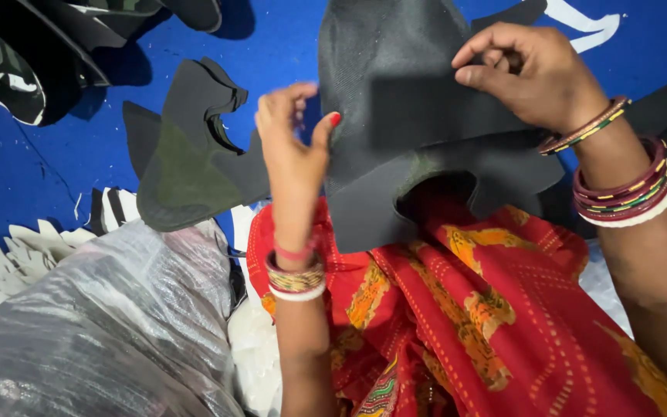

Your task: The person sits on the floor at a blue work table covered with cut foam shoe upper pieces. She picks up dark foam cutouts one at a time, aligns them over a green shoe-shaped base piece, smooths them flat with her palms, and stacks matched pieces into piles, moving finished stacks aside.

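My left hand (293, 147) pinches the left edge of a dark grey cut fabric piece (418, 116), thumb over the front, fingers tucked behind. My right hand (530, 73) grips the same piece at its upper right edge, fingers curled tight over the cloth. The piece hangs between my two hands, raised above my lap, its notched lower edge over my red and orange patterned garment (472, 309). Bangles (627, 189) ring both wrists. Just left of my left hand lies another dark cut piece with an olive patch (183, 154), flat on the blue surface (32, 170). At that surface's top left corner sits a heap of camouflage pieces (17, 54). Near its lower left edge, a crumpled clear plastic bag (110, 324) covers some white cut shapes (25, 255).
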